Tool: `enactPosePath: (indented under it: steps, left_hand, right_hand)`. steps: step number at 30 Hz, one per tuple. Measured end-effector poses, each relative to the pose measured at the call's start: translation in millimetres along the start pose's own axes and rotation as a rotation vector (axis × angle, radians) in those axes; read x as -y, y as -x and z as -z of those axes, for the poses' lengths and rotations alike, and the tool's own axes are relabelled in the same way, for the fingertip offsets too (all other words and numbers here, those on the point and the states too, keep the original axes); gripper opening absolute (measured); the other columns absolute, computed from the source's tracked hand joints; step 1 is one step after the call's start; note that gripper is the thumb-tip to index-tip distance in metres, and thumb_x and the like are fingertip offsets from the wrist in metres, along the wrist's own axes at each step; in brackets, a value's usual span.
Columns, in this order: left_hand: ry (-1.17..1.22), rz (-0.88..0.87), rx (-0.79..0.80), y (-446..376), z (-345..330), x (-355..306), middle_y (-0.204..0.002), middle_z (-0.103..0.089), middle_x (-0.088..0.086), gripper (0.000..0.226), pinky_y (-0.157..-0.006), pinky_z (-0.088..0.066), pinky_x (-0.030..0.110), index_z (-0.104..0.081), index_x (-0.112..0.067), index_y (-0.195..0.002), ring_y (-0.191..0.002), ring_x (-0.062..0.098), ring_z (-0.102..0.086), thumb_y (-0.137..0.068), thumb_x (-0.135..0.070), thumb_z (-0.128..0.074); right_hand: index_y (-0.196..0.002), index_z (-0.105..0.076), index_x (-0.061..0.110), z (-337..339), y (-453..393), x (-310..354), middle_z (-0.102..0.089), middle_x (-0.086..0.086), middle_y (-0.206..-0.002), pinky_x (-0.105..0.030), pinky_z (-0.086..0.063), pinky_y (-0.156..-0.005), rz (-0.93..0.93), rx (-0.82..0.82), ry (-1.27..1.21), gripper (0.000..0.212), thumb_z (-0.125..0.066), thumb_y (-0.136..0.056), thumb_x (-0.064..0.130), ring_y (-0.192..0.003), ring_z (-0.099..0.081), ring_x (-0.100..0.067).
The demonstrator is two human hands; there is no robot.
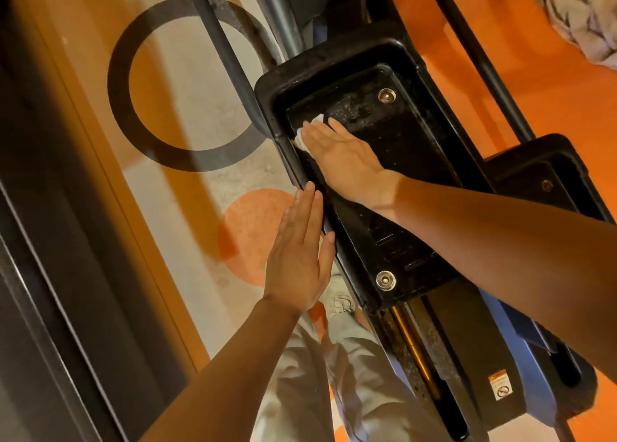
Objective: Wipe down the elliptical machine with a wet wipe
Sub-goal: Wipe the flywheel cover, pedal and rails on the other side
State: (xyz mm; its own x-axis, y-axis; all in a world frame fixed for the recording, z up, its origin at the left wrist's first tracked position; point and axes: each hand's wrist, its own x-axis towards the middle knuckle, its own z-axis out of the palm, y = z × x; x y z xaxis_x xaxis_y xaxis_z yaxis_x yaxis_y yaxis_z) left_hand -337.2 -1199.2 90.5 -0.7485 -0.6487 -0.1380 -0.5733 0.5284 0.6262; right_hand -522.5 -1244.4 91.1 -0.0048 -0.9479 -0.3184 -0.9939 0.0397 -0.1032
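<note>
Wet wipe [309, 131], white and crumpled, lies pressed beneath the flat fingers of a person's right hand [344, 157] on the black foot pedal [400, 161] of an elliptical machine, seen from a head-worn camera looking down. Only the wipe's edges show, peeking out past the fingertips at the pedal's far left corner, just inside the raised rim. The right hand is spread and straight-fingered, pushing down on the wipe rather than curling round it. The left hand [300, 251] is likewise flat and relaxed, holding nothing, its fingertips at the pedal's near-left rim; whether it touches the rim cannot be told. Two metal bolts [386, 96] sit at either end of the pedal's tread. A second black pedal [547, 174] lies to the right, partly behind the right forearm. Below, the machine's rail carries a small warning sticker [499, 384]. The floor is orange and pale carpet [187, 84] with a dark ring pattern, and a grey cloth [581, 14] lies at the upper right.
</note>
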Motion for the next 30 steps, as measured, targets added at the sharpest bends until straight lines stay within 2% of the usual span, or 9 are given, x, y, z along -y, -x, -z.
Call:
enactPosePath:
  steps: [5,9,13,15,19,23,26,30]
  left_hand:
    - [0.002,-0.008,0.003,0,1,0,-0.165,-0.011,0.005,0.056,-0.124,-0.009,0.035,-0.022,-0.007,-0.156,-0.153,0.014,-0.003,-0.105,-0.030,-0.030]
    - [-0.002,-0.012,0.014,0,3,1,-0.165,-0.012,0.006,0.057,-0.124,-0.007,0.032,-0.022,-0.007,-0.156,-0.153,0.012,-0.002,-0.105,-0.030,-0.031]
    - [-0.020,-0.015,0.015,0,3,2,-0.165,-0.012,0.005,0.057,-0.124,-0.007,0.031,-0.022,-0.008,-0.156,-0.153,0.011,-0.001,-0.105,-0.031,-0.031]
    - [-0.012,-0.018,0.010,0,2,2,-0.165,-0.012,0.005,0.057,-0.124,-0.007,0.032,-0.022,-0.007,-0.156,-0.153,0.012,-0.001,-0.105,-0.030,-0.031]
    - [-0.006,-0.024,-0.002,-1,1,2,-0.165,-0.011,0.004,0.056,-0.124,-0.010,0.035,-0.022,-0.007,-0.156,-0.153,0.014,-0.003,-0.105,-0.031,-0.030]
    - [-0.026,-0.030,0.006,-1,1,3,-0.165,-0.013,0.006,0.057,-0.124,-0.011,0.036,-0.022,-0.007,-0.156,-0.153,0.014,-0.004,-0.105,-0.032,-0.030]
    - [-0.051,-0.039,0.012,-1,3,5,-0.165,-0.014,0.005,0.057,-0.124,-0.012,0.035,-0.024,-0.007,-0.156,-0.153,0.013,-0.004,-0.105,-0.034,-0.030]
    - [-0.079,-0.046,0.001,-2,4,4,-0.165,-0.016,0.006,0.057,-0.124,-0.011,0.033,-0.026,-0.007,-0.155,-0.153,0.013,-0.005,-0.105,-0.035,-0.031]
  right_hand:
    - [-0.154,-0.007,0.006,-1,13,-16,-0.007,-0.012,-0.163,-0.034,0.005,-0.120,-0.018,0.034,0.068,0.060,-0.032,-0.100,0.009,-0.151,-0.004,-0.022]
    - [-0.154,-0.007,0.005,0,23,-47,-0.010,-0.013,-0.162,-0.035,0.004,-0.122,-0.218,0.046,0.104,0.063,-0.034,-0.097,0.006,-0.150,-0.006,-0.023]
    - [-0.153,-0.012,0.000,-5,23,-41,-0.014,-0.017,-0.161,-0.038,0.000,-0.122,-0.337,0.022,0.041,0.058,-0.033,-0.100,0.009,-0.150,-0.010,-0.028]
    - [-0.152,-0.015,-0.001,-11,20,-28,-0.018,-0.019,-0.159,-0.040,-0.005,-0.121,-0.290,-0.019,0.008,0.055,-0.034,-0.102,0.013,-0.149,-0.015,-0.030]
    - [-0.147,-0.034,-0.001,-17,18,-17,-0.035,-0.019,-0.153,-0.040,-0.017,-0.120,-0.153,-0.098,-0.098,0.049,-0.038,-0.104,0.023,-0.144,-0.030,-0.030]
    - [-0.151,-0.026,0.003,-12,24,-34,-0.028,-0.015,-0.157,-0.039,-0.006,-0.122,-0.149,-0.045,0.026,0.050,-0.025,-0.106,0.027,-0.147,-0.022,-0.026]
    - [-0.152,-0.018,0.000,-7,27,-55,-0.021,-0.016,-0.159,-0.038,0.000,-0.122,-0.326,0.001,0.094,0.052,-0.018,-0.107,0.026,-0.149,-0.015,-0.027]
    - [-0.151,-0.017,-0.003,-4,31,-75,-0.022,-0.019,-0.159,-0.038,-0.002,-0.121,-0.501,0.050,0.140,0.052,-0.017,-0.107,0.024,-0.148,-0.017,-0.029]
